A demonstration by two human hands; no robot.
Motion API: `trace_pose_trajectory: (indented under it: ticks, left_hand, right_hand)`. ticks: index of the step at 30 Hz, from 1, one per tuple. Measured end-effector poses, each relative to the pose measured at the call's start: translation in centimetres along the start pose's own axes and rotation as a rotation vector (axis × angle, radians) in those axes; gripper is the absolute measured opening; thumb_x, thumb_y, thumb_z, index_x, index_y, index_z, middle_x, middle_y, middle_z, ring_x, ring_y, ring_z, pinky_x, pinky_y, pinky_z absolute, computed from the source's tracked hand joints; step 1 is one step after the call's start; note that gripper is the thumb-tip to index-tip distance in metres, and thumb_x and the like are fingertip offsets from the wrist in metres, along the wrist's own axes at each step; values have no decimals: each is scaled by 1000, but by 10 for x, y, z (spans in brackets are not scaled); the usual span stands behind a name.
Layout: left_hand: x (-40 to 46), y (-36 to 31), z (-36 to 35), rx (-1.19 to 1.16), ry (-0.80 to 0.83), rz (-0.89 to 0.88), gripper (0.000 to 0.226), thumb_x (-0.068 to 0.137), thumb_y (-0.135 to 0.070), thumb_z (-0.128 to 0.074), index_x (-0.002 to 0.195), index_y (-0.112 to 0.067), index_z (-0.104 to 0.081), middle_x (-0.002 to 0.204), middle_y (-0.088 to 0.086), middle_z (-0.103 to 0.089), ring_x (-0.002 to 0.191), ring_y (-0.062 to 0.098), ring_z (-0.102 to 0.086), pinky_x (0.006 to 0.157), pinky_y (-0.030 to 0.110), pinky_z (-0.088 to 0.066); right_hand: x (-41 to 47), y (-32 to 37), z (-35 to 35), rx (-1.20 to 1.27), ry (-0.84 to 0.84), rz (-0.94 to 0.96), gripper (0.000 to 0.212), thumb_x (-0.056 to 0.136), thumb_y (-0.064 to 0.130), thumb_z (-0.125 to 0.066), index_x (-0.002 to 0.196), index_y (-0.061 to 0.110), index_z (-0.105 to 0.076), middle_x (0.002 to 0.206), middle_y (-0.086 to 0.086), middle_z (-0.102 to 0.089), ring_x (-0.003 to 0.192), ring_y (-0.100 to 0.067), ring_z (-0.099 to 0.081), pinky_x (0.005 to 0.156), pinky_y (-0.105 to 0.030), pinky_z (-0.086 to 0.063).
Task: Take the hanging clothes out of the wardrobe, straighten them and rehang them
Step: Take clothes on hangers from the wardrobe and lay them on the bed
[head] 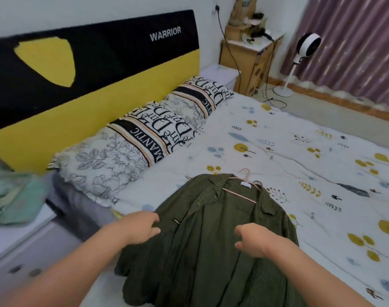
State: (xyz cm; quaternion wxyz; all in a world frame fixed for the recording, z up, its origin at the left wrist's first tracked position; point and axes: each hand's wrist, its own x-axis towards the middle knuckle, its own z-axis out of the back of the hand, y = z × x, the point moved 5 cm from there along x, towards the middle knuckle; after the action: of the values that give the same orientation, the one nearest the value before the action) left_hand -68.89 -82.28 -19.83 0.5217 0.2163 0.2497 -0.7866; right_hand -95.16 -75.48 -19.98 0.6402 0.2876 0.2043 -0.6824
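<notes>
On the white leaf-printed bedspread [300,134] lies a dark olive-green corduroy shirt [211,251], front open, a thin pink wire hanger [241,187] inside its collar. Both hands rest on the cloth — the left hand [140,227] at the near-left front panel, the right hand [253,239] at the right panel. Their fingers are loosely curled and part-spread, gripping nothing firmly. Two patterned pillows [144,138] sit against the black-and-yellow headboard [89,69].
</notes>
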Motion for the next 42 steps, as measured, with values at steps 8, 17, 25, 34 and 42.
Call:
trace_pose_trajectory:
  ticks: [8,17,25,34,42]
  left_hand:
    - [-128,96,-31,-132,-103,198,45,94,-38,-45,133,-17,-43,136,6,-49,124,24,-47,100,34,-38]
    - [-291,232,-96,-303,-201,426,48,96,-37,-43,140,-18,-38,144,5,-41,129,20,-42,105,27,-34]
    - [-423,319,-171,-511,-269,683,45,97,-35,-43,138,-18,-38,143,4,-43,130,17,-43,104,24,-34]
    - [-552,349,-248,-840,-428,1057,43,97,-35,-44,135,-16,-43,140,1,-45,125,14,-45,97,20,-36]
    - [-661,306,-323,-1032,-531,1413,31,95,-38,-46,116,-17,-55,121,-1,-56,113,16,-53,90,21,-41]
  right_hand:
    - [-31,147,15,-150,-58,224,36,95,26,-44,128,13,-50,131,-7,-52,119,-25,-51,94,-31,-42]
    - [-81,368,-24,-315,-37,529,36,95,27,-44,128,13,-49,130,-10,-53,117,-27,-52,91,-33,-43]
    - [-126,520,-74,-427,37,768,40,93,27,-46,131,15,-47,138,-7,-47,124,-24,-47,92,-28,-38]
    - [-165,659,-108,-735,122,1060,48,96,30,-44,143,19,-36,149,-2,-36,136,-22,-35,109,-29,-30]
    - [-245,765,-169,-975,147,1337,46,97,27,-43,142,18,-36,145,-5,-39,131,-23,-41,105,-29,-35]
